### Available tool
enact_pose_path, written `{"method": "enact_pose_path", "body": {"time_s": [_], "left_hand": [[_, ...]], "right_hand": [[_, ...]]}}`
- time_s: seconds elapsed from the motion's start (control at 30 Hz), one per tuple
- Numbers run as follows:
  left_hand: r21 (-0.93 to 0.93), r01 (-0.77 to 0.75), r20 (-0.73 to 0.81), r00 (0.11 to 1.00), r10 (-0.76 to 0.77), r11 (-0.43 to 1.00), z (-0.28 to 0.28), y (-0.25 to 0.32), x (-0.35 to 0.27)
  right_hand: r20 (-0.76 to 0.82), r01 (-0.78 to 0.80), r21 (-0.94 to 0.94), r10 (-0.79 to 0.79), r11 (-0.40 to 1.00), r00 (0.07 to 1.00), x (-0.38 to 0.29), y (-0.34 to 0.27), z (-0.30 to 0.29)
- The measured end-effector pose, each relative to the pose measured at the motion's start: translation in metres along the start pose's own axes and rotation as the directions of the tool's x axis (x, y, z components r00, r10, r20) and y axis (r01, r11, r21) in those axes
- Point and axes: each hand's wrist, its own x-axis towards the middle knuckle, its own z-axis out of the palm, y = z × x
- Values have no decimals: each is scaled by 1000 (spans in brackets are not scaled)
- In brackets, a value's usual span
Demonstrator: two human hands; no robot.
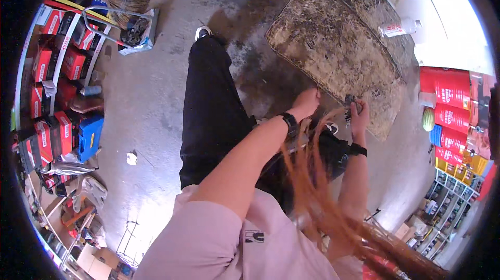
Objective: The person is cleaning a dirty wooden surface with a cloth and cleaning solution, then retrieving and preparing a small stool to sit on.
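Note:
A mottled brown slab-like piece of furniture (336, 37), worn and stained, stands in front of me. Close to its near edge is my left hand (307, 103), fingers curled. Whether something is inside that fist is hidden. My right hand (359, 115) grips a small dark grey object (348, 105) by the slab's near corner; its kind is not clear. Long strands of hair (312, 170) hang across the view and cover part of my right forearm. A clear plastic bottle (400, 28) with red writing lies at the slab's far right side.
Shelves with red and black boxes (42, 65) line the left side, with a blue case (89, 138) among them. A long-handled dustpan (137, 32) and a straw broom (121, 4) stand beyond. Red drums (451, 92) and a watermelon (428, 120) are at right.

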Motion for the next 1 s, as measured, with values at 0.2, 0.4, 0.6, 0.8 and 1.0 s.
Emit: {"method": "enact_pose_path", "body": {"time_s": [0.2,0.4,0.6,0.8,1.0], "left_hand": [[645,-181,94,983,159,742,-80,-12,1],[529,306,-280,943,-178,792,-229,-123,6],[691,-161,-116,938,327,704,-199,-96,30],[770,-45,-111,973,202,636,-244,18,38],[954,129,-200,946,254,270,-424,38,28]], "right_hand": [[-137,124,-108,-138,986,981,3,25,-5],[-98,136,-144,-151,980,984,1,8,20],[-150,125,-231,-162,965,975,-3,-6,30],[-161,88,-277,-136,957,977,1,16,12],[-175,62,-137,-86,989,981,1,10,22]]}}
